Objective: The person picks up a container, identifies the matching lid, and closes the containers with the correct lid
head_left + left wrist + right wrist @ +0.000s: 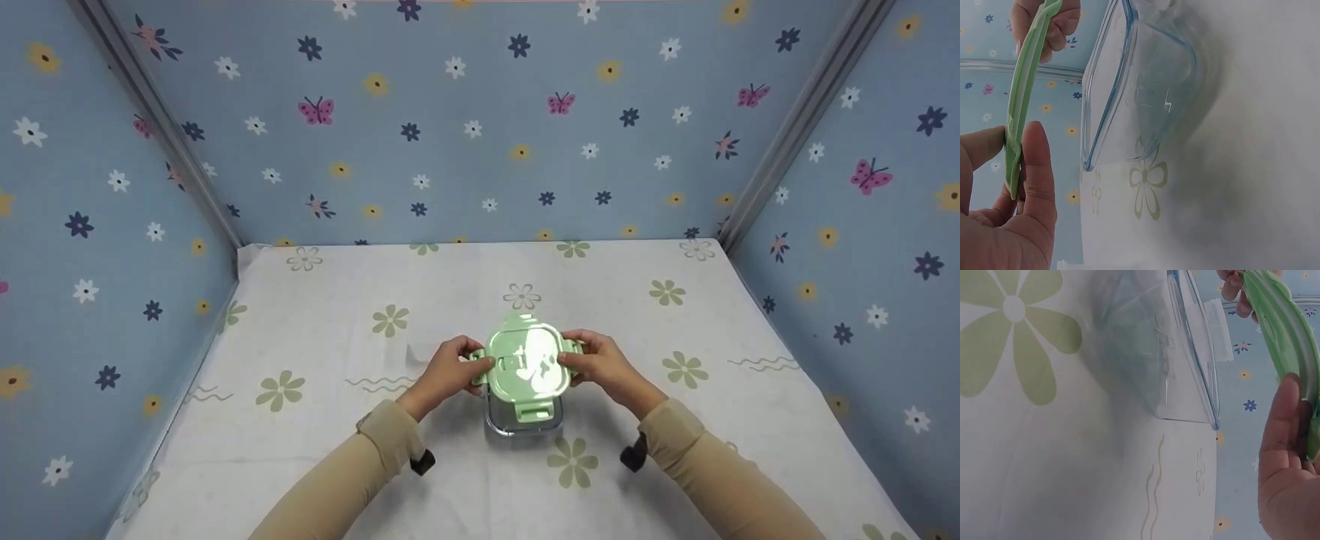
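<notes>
A green snap-on lid [525, 360] with side flaps is held above a clear glass food container [521, 421]. My left hand [448, 366] pinches the lid's left edge between thumb and fingers. At the opposite edge my right hand [602, 366] pinches it the same way. In the left wrist view the lid [1026, 79] appears edge-on, apart from the glass container [1151, 90], whose top is uncovered. The right wrist view shows the lid [1286, 332] tilted, with the container [1145, 354] standing on the cloth beneath.
A white floral cloth [315, 322] covers the table. Behind the left hand stands a small translucent white object [421, 351], its kind unclear; the right wrist view shows this translucent object [1220, 329] beyond the container. Blue patterned walls [465, 97] enclose the back and both sides.
</notes>
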`<state>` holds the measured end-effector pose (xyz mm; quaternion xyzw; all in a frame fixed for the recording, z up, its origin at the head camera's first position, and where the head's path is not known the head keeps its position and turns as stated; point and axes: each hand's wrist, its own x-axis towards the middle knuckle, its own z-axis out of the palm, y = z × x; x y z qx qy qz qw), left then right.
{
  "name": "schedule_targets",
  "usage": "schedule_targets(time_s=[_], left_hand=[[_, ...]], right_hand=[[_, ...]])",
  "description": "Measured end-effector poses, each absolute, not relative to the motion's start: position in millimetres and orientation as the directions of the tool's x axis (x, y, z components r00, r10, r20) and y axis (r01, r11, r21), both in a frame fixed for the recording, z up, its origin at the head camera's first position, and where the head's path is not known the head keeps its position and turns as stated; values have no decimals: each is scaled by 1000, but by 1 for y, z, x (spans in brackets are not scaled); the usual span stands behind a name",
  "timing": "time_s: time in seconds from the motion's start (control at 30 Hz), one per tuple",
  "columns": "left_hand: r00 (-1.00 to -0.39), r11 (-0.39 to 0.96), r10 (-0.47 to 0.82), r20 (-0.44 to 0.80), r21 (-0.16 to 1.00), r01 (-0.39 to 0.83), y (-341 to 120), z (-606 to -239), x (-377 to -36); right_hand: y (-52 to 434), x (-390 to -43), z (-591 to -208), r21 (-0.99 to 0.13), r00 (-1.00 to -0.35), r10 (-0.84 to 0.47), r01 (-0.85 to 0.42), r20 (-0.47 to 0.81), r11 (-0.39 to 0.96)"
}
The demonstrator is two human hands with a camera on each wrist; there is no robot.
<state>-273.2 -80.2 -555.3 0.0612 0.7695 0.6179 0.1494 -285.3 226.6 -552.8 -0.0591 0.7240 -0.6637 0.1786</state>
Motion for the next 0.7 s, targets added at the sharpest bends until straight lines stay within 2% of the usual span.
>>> schedule_targets(time_s=[0.13, 0.47, 0.7], left_hand=[[-950, 242, 271, -158, 966, -92, -80, -558, -271], [-944, 286, 274, -186, 953, -105, -80, -566, -266], [-939, 318, 292, -180, 944, -82, -81, -573, -262]], right_hand=[[228, -285, -555, -973, -928, -311, 155, -202, 170], [230, -281, -561, -965, -916, -322, 190, -240, 178], [231, -276, -567, -948, -896, -337, 217, -289, 235]])
